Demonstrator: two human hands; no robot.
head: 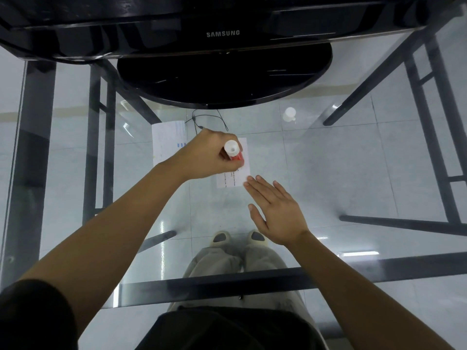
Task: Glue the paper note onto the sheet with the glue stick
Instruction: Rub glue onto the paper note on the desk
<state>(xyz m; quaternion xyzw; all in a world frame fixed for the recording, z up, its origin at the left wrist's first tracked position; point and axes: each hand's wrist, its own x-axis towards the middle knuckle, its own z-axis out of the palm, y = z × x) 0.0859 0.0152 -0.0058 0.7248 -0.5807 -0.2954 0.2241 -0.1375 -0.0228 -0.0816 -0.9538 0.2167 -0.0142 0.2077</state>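
The glue stick [233, 150] is grasped in the left hand [204, 155]; the paper note [235, 179] is touched by the flat, released right hand [275, 210].

1. Looks like an office workstation.
2. Glossy black flat Samsung monitor [222, 34] sits on a round black stand base [225, 79] at the far side of the desk.
3. The desk is a clear glass top [328, 173] on a dark grey metal tube frame [40, 122].
4. Printed white paper sheet [166, 137] lies flat on the glass, with a thin black cable [209, 117] just beside it near the stand.
5. Pale glossy square floor tiles [10, 92] are visible beside and through the glass.
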